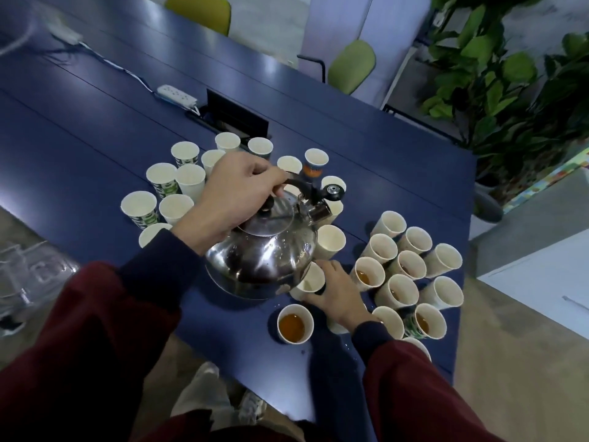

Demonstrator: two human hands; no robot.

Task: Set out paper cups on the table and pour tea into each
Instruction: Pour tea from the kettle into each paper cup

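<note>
Dark blue and smooth, the table (95,138) is long, and its near edge runs on a slant under both wrists to a corner out past the little finger of the right hand (338,291). The left hand (236,199) has its fingers curled tight round the thin black handle (298,183) on top of the kettle (264,250). The kettle is round, shiny metal with little wet drops on it, and it sits right under that hand. I cannot tell if its bottom touches the table. Its long way runs from the left wrist out past the knuckles, and its short spout (320,212) points away from the person. The right hand wraps its fingers round the held cup (307,282), a white paper one standing up, half hidden under the kettle's belly. Just beside the right thumb stands the tea cup (294,323) with brown tea inside. On the little-finger side of the right hand the poured cups (411,266) crowd close to the table edge, and some show tea. Past the left knuckles and little finger stand the empty cups (178,180), white inside. Between the two bunches, ahead of the spout, is a bare blue strip. Far beyond the fingers lie a white power strip (177,95), green chairs (352,65) and a leafy plant (497,74).
</note>
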